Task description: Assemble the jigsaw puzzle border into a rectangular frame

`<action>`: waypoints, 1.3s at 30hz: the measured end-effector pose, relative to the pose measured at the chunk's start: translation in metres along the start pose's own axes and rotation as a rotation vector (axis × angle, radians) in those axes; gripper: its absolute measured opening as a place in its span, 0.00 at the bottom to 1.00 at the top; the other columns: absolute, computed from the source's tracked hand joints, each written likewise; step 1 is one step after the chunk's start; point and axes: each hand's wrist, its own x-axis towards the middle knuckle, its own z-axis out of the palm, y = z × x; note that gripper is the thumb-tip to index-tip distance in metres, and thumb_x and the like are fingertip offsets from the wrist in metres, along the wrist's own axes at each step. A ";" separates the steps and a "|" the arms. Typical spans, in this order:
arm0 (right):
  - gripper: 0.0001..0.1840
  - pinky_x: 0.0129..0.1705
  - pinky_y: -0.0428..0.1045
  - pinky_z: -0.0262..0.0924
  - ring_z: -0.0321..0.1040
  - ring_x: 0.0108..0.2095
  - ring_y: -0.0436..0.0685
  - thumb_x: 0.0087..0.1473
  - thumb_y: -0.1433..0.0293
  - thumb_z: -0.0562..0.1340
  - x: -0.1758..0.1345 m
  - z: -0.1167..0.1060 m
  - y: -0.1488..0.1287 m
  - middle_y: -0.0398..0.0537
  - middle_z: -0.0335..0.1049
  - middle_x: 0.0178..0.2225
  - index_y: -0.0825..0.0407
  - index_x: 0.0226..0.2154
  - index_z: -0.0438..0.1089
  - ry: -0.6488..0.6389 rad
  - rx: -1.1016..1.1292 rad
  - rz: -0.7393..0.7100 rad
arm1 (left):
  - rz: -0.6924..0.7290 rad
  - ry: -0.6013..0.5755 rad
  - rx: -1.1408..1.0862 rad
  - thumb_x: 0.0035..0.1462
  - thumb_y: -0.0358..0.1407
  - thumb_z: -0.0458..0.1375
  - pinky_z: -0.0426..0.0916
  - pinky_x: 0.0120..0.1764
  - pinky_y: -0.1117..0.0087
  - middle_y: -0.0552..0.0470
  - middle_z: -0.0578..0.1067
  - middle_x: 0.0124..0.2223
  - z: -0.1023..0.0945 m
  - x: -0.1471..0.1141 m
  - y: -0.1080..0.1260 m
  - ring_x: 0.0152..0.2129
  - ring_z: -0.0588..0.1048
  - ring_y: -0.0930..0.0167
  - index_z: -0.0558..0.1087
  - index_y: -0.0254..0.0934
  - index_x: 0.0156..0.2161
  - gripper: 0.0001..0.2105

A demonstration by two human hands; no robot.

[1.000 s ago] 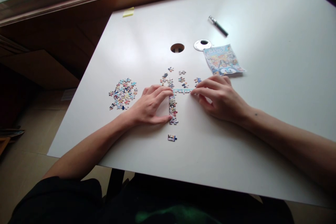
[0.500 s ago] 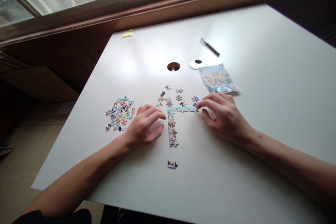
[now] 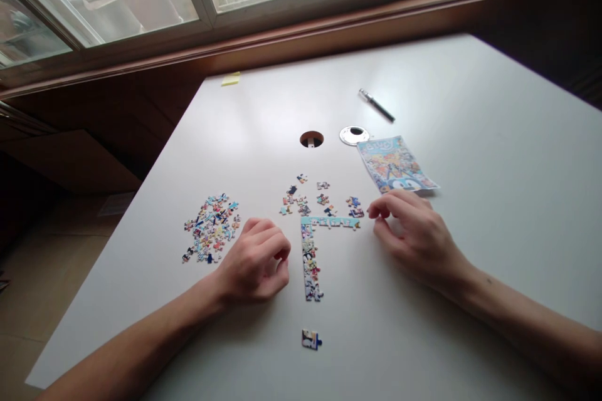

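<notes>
A: Where's the joined puzzle strip (image 3: 308,258)?
B: Flat on the table (image 3: 399,332), L-shaped. Right hand (image 3: 416,235) half-open, empty, just off its end. Left hand (image 3: 256,260) curled alongside; can't tell if holding.
A: Handling?
B: I'd brace the corner, press seams flat.

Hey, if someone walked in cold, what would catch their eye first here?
Probably the joined puzzle pieces, forming a corner shape on the white table between the left hand and right hand. Next, perhaps the colorful heap of loose pieces left of the left hand, and the bright picture sheet just beyond the right.
</notes>
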 end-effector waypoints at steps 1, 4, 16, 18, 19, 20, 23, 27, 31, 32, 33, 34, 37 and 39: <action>0.10 0.41 0.56 0.59 0.67 0.34 0.58 0.51 0.79 0.58 0.000 0.000 0.000 0.45 0.68 0.32 0.47 0.32 0.65 0.008 0.003 0.009 | -0.001 -0.001 -0.007 0.52 0.26 0.54 0.60 0.40 0.62 0.54 0.68 0.28 -0.001 0.000 0.000 0.29 0.65 0.69 0.60 0.39 0.31 0.07; 0.10 0.39 0.56 0.59 0.67 0.33 0.58 0.50 0.79 0.58 0.001 -0.001 0.002 0.45 0.67 0.31 0.47 0.31 0.63 0.023 0.023 0.033 | 0.001 -0.014 -0.037 0.48 0.26 0.53 0.59 0.39 0.62 0.55 0.65 0.27 -0.002 -0.001 0.000 0.28 0.62 0.69 0.58 0.39 0.31 0.08; 0.10 0.36 0.54 0.59 0.66 0.31 0.57 0.48 0.78 0.57 0.004 -0.003 0.001 0.44 0.66 0.28 0.47 0.28 0.59 0.026 0.063 0.104 | -0.008 -0.086 -0.157 0.49 0.27 0.50 0.57 0.37 0.61 0.54 0.61 0.27 -0.007 0.000 -0.001 0.26 0.59 0.69 0.56 0.39 0.31 0.06; 0.10 0.35 0.53 0.59 0.66 0.31 0.57 0.48 0.78 0.57 0.004 -0.003 0.000 0.44 0.66 0.28 0.46 0.28 0.59 0.025 0.062 0.119 | -0.016 -0.092 -0.173 0.51 0.27 0.49 0.56 0.38 0.61 0.54 0.61 0.27 -0.007 0.000 -0.002 0.26 0.59 0.69 0.55 0.39 0.31 0.06; 0.10 0.34 0.53 0.59 0.66 0.30 0.57 0.48 0.78 0.58 0.004 -0.003 0.000 0.43 0.66 0.27 0.46 0.28 0.58 0.027 0.060 0.127 | -0.019 -0.095 -0.182 0.52 0.28 0.49 0.56 0.38 0.60 0.54 0.60 0.27 -0.006 -0.001 -0.003 0.26 0.58 0.69 0.55 0.39 0.31 0.06; 0.10 0.34 0.53 0.58 0.65 0.29 0.57 0.48 0.78 0.58 0.004 -0.004 0.000 0.43 0.65 0.27 0.46 0.28 0.58 0.030 0.057 0.136 | -0.021 -0.102 -0.191 0.52 0.28 0.49 0.56 0.38 0.60 0.54 0.60 0.27 -0.006 -0.001 -0.003 0.27 0.58 0.68 0.55 0.39 0.31 0.06; 0.10 0.32 0.52 0.57 0.63 0.28 0.56 0.47 0.77 0.58 0.004 -0.004 -0.001 0.43 0.64 0.26 0.46 0.28 0.57 0.037 0.057 0.176 | -0.016 -0.117 -0.212 0.53 0.29 0.48 0.55 0.38 0.60 0.54 0.59 0.27 -0.006 -0.003 -0.005 0.27 0.57 0.68 0.53 0.38 0.31 0.05; 0.10 0.31 0.51 0.54 0.59 0.27 0.54 0.45 0.77 0.56 0.004 -0.005 -0.003 0.42 0.61 0.26 0.47 0.27 0.55 0.043 0.098 0.265 | -0.014 -0.151 -0.218 0.54 0.30 0.47 0.55 0.38 0.60 0.54 0.58 0.28 -0.007 -0.003 -0.005 0.27 0.56 0.68 0.52 0.38 0.31 0.06; 0.10 0.31 0.50 0.52 0.57 0.27 0.53 0.43 0.77 0.55 0.003 -0.007 -0.004 0.41 0.59 0.26 0.47 0.27 0.54 0.043 0.134 0.341 | -0.009 -0.174 -0.224 0.55 0.30 0.47 0.54 0.39 0.60 0.54 0.57 0.28 -0.008 -0.003 -0.006 0.27 0.56 0.68 0.52 0.38 0.31 0.06; 0.10 0.31 0.50 0.51 0.56 0.27 0.53 0.43 0.77 0.55 0.003 -0.007 -0.004 0.41 0.58 0.26 0.47 0.27 0.54 0.037 0.139 0.350 | -0.011 -0.174 -0.223 0.55 0.30 0.47 0.54 0.39 0.60 0.54 0.57 0.28 -0.008 -0.004 -0.006 0.27 0.56 0.68 0.51 0.38 0.31 0.06; 0.10 0.31 0.50 0.51 0.56 0.27 0.53 0.43 0.77 0.55 0.003 -0.007 -0.004 0.41 0.58 0.26 0.47 0.27 0.54 0.028 0.145 0.357 | -0.013 -0.174 -0.222 0.54 0.30 0.47 0.54 0.38 0.60 0.54 0.57 0.28 -0.008 -0.004 -0.007 0.27 0.56 0.68 0.51 0.39 0.31 0.06; 0.11 0.31 0.50 0.51 0.55 0.27 0.53 0.43 0.77 0.55 0.003 -0.007 -0.004 0.41 0.58 0.26 0.47 0.27 0.53 0.020 0.151 0.361 | -0.015 -0.175 -0.221 0.54 0.30 0.47 0.54 0.39 0.60 0.54 0.57 0.28 -0.008 -0.004 -0.007 0.27 0.56 0.67 0.51 0.39 0.31 0.06; 0.11 0.32 0.50 0.50 0.55 0.28 0.54 0.43 0.77 0.55 0.003 -0.007 -0.003 0.41 0.57 0.26 0.47 0.27 0.52 0.003 0.160 0.370 | 0.002 -0.187 -0.228 0.53 0.30 0.47 0.54 0.39 0.59 0.54 0.57 0.28 -0.008 -0.004 -0.008 0.27 0.56 0.67 0.51 0.39 0.31 0.06; 0.11 0.32 0.51 0.50 0.54 0.27 0.54 0.43 0.76 0.56 0.003 -0.007 -0.003 0.41 0.56 0.26 0.47 0.27 0.52 -0.008 0.161 0.377 | 0.018 -0.194 -0.238 0.52 0.30 0.47 0.54 0.40 0.59 0.54 0.56 0.28 -0.008 -0.004 -0.008 0.27 0.56 0.67 0.50 0.39 0.31 0.07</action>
